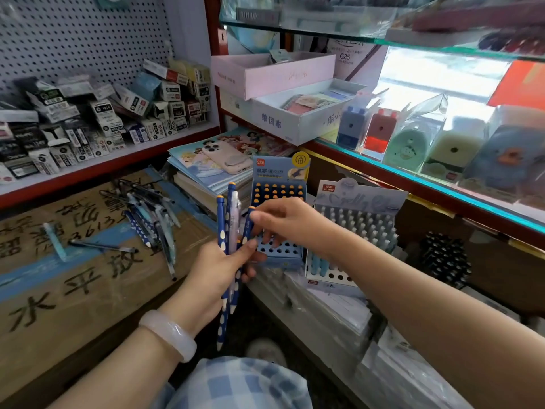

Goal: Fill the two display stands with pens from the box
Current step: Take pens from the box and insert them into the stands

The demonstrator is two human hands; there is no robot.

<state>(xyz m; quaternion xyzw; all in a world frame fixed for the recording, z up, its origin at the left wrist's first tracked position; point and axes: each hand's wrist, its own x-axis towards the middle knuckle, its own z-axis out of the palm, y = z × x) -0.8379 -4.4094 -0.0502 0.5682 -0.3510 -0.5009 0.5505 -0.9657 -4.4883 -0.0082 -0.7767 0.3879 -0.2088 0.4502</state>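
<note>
My left hand (218, 270) grips a bunch of pens (226, 228), mostly dark blue with white spots and orange caps, held upright. My right hand (283, 222) pinches the top of one dark blue pen (249, 224) from that bunch, just in front of the blue display stand (278, 202). That stand has orange-capped pens in its upper rows and empty holes in the lower rows. To its right stands a grey-blue display stand (354, 228) holding many pale pens, with some empty holes at the front. Loose pens (147, 214) lie in a heap on the cardboard box (73, 276) at left.
A stack of notebooks with a phone (227, 157) on top sits behind the stands. Shelves of small boxes (88, 119) fill the left. A glass counter (442, 160) with sharpeners runs along the right. Wrapped paper stacks (339, 314) support the stands.
</note>
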